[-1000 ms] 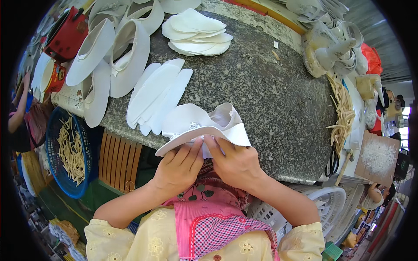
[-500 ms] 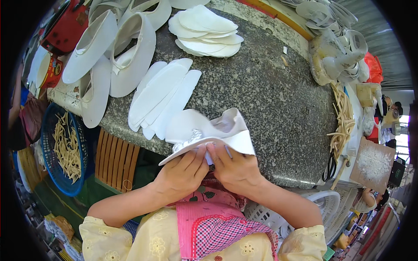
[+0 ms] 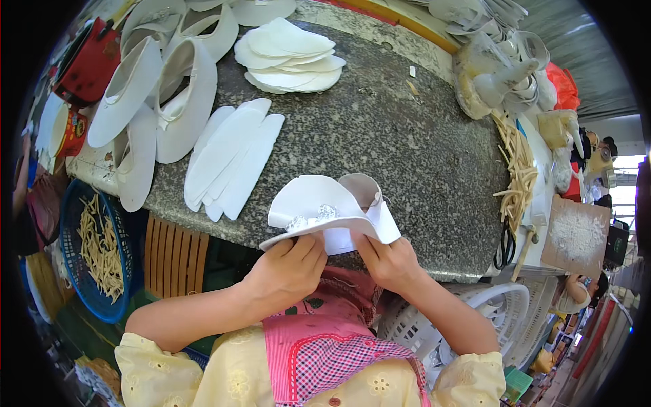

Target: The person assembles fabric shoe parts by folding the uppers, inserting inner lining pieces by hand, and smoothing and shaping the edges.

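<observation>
Both my hands hold a white shoe upper [image 3: 314, 195] with a silvery, sparkling trim, just over the near edge of the stone table. My left hand [image 3: 290, 267] pinches its lower left rim, fingers curled beneath. Closed on the right end of the same piece is my right hand [image 3: 389, 262]. Between the hands the upper's inner side and a pale flap [image 3: 339, 241] show. Beyond my left hand lies a fanned stack of long white insole-like pieces [image 3: 234, 157]. Farther back is a second stack of broader white pieces [image 3: 290, 55].
White slip-on shoe uppers [image 3: 186, 102] crowd the table's left side. Tan strips [image 3: 517, 163] lie along its right edge, near black-handled scissors [image 3: 504, 249]. A blue basket [image 3: 125, 271] of strips stands left; a white basket [image 3: 502, 298] is by my right arm.
The upper has been turned and spread, so more of its underside flap shows. My right hand has moved right, away from my left hand. The whole view has shifted slightly.
</observation>
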